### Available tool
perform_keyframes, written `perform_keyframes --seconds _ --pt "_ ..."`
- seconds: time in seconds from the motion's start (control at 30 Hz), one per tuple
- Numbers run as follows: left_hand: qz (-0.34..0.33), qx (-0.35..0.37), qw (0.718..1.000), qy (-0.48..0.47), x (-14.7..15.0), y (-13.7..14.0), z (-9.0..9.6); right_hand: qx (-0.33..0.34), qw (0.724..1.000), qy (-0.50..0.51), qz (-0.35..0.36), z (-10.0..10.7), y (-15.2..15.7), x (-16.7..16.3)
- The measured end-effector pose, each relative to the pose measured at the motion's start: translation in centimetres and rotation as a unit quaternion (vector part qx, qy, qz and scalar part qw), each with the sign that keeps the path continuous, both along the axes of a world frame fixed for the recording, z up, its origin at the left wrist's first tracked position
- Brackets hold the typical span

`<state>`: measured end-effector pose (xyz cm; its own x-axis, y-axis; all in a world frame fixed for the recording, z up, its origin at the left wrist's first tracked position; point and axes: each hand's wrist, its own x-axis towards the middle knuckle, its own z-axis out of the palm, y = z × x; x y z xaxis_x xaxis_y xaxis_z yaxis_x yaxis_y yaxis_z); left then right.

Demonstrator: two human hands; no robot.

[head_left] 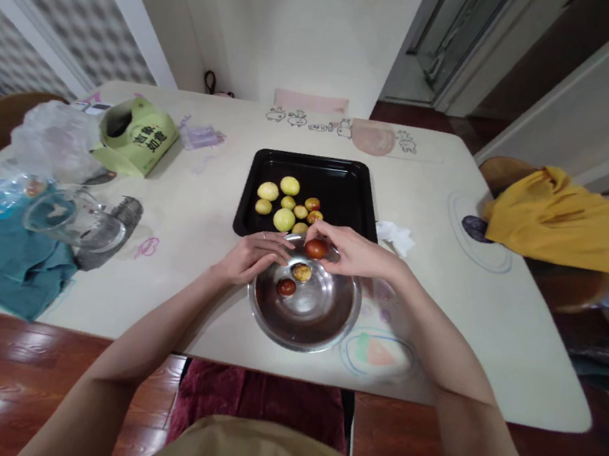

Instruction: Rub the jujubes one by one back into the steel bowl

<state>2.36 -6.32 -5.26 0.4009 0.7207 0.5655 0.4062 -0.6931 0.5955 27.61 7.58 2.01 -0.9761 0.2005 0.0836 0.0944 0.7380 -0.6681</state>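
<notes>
A shiny metal bowl point(344, 320) stands at the table's near side, in front of a black tray point(340, 187). Above the bowl's far rim, my right hand point(353, 252) pinches a glossy reddish-brown round fruit point(316, 249) between thumb and fingers. My left hand point(253, 257) lies at the bowl's left far rim, its fingers stretched out and holding nothing. Inside the bowl are a dark red fruit point(286, 287) and a mottled yellow-brown one point(302, 272). Several yellow-green and brownish fruits point(283, 220) of different sizes rest in the tray's left and near part.
To the left are a green paper box point(138, 136), a clear plastic bag point(54, 139), a glass jug point(78, 217) on its side and a teal cloth point(12, 265). White tissue point(395, 237) lies right of the tray. Yellow cloth point(557, 216) hangs over a chair at the right.
</notes>
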Motion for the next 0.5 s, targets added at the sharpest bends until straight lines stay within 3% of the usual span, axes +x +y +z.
perform_keyframes --seconds 0.27,0.5 --pt "0.001 -0.004 1.000 0.007 0.00 -0.09 0.19 0.007 0.997 -0.015 0.080 -0.69 -0.38 -0.22" --pt "0.001 -0.002 1.000 0.003 0.04 -0.08 0.13 0.025 0.999 -0.021 -0.016 -0.19 -0.48 0.06"
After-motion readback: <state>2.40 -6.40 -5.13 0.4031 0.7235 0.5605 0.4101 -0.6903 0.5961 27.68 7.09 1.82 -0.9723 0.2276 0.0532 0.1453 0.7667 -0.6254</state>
